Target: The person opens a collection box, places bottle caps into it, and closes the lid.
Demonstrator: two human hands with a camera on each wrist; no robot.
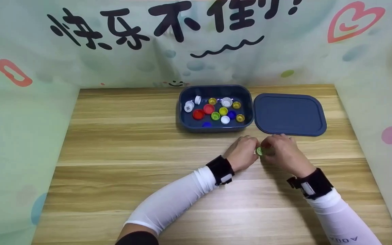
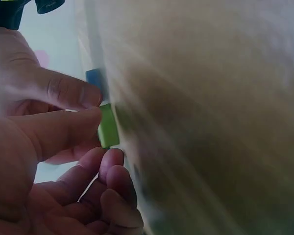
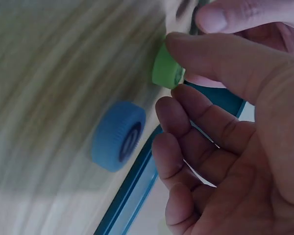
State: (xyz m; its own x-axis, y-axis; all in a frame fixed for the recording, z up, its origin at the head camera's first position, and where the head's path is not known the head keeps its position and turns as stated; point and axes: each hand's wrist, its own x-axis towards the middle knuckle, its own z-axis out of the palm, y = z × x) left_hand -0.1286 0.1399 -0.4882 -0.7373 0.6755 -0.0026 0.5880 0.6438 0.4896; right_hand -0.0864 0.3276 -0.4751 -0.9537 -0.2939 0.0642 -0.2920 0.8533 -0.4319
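Note:
My two hands meet over the wooden table (image 1: 121,143) in front of the box. Between them is a small green bottle cap (image 1: 260,151). My left hand (image 1: 242,153) pinches the green cap (image 2: 108,125) between thumb and curled fingers. My right hand (image 1: 282,153) has its thumb and forefinger on the same cap (image 3: 166,71). A blue cap (image 3: 118,135) lies on the wood just beside it, near the lid's edge; the blue cap (image 2: 94,78) also shows in the left wrist view. It is hidden by my hands in the head view.
A dark blue box (image 1: 215,89) behind my hands holds several coloured caps. Its flat lid (image 1: 289,114) lies to the right of it on the table. A printed cloth backdrop (image 1: 196,41) closes off the back and both sides.

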